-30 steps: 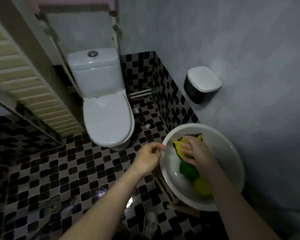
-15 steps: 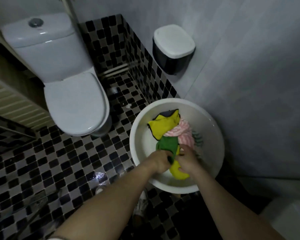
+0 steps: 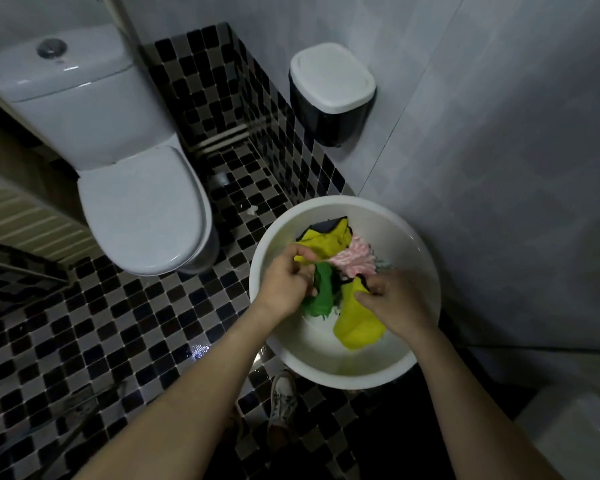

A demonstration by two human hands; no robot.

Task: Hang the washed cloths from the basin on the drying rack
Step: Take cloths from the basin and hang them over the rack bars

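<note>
The grips have spread apart in the basin (image 3: pixel 390 237): left grip (image 3: pixel 284 284) curled round the green cloth (image 3: pixel 321 292), right grip (image 3: pixel 395 303) pinching the yellow cloth (image 3: pixel 357 327). Looks like untangling; nothing lifted out yet.

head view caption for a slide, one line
Left hand and right hand grip coloured cloths in a white basin beside the toilet.

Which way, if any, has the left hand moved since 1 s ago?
Yes. The left hand moved rightward from the left rim of the basin to inside it, and now grips the green cloth.
</note>
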